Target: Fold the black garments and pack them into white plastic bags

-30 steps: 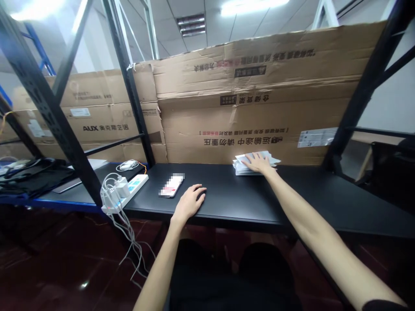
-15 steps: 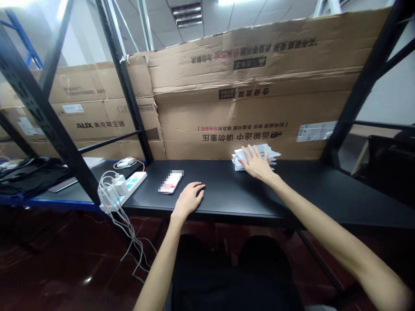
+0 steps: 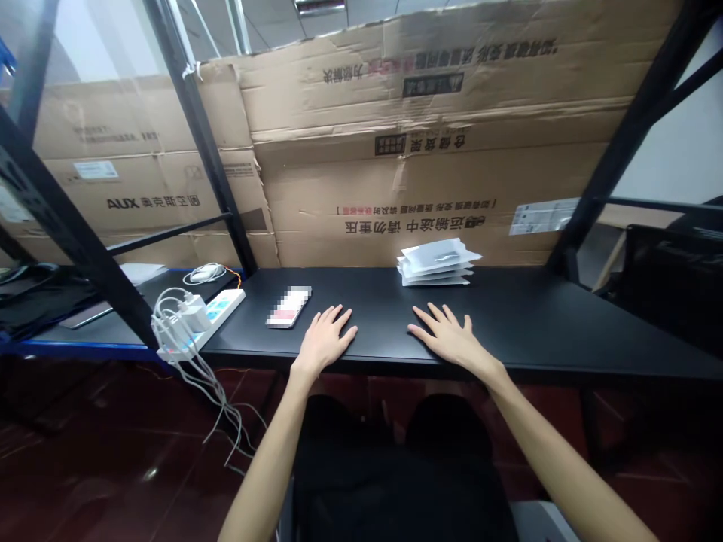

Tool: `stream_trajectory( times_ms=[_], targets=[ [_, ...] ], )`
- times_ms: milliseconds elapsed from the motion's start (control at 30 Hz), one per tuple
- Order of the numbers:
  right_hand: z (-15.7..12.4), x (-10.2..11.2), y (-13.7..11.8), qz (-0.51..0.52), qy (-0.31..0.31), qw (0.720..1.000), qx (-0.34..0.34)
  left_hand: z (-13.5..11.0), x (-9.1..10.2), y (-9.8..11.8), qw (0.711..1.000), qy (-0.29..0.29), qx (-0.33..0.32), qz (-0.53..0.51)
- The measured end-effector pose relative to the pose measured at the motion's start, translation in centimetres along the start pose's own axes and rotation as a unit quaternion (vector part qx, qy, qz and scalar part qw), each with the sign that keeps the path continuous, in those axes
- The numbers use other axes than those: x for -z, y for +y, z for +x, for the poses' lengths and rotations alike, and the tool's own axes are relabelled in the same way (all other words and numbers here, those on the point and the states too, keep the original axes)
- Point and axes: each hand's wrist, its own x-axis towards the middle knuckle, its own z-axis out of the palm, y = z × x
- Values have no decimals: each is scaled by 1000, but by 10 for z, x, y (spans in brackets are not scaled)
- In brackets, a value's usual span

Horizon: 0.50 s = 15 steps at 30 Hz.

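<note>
My left hand (image 3: 326, 337) lies flat at the front of the black table (image 3: 373, 301), fingers apart and nothing in it. Just beyond it to the left is a phone (image 3: 289, 307), its screen blurred out. My right hand (image 3: 447, 334) also rests palm down near the front edge, its fingers spread and holding nothing. Behind that hand stands an uneven stack of thin white translucent packets (image 3: 437, 260), close to the cardboard at the back. A small dark item shows faintly in the top packet. Neither hand touches the phone or the stack.
A white power strip (image 3: 212, 320) with plugged-in chargers sits at the left end, cables (image 3: 226, 414) hanging below. Tall cardboard (image 3: 316, 181) walls off the back. Black metal posts (image 3: 203, 143) frame both sides. A coiled white cable (image 3: 206, 274) lies farther left.
My right hand has come off the packet stack and back toward me onto the table. My left hand has flattened and its fingers spread. The view has tilted slightly downward.
</note>
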Motion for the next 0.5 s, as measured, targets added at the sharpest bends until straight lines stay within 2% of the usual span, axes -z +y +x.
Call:
stream_trajectory(
  times_ms=[133, 500],
  targets=[
    [-1, 1, -9, 8, 7, 1000, -2, 1, -1, -1, 1000, 5, 0, -3],
    [-6, 4, -9, 13, 6, 1000, -4, 2, 1, -2, 1000, 2, 0, -16]
  ],
)
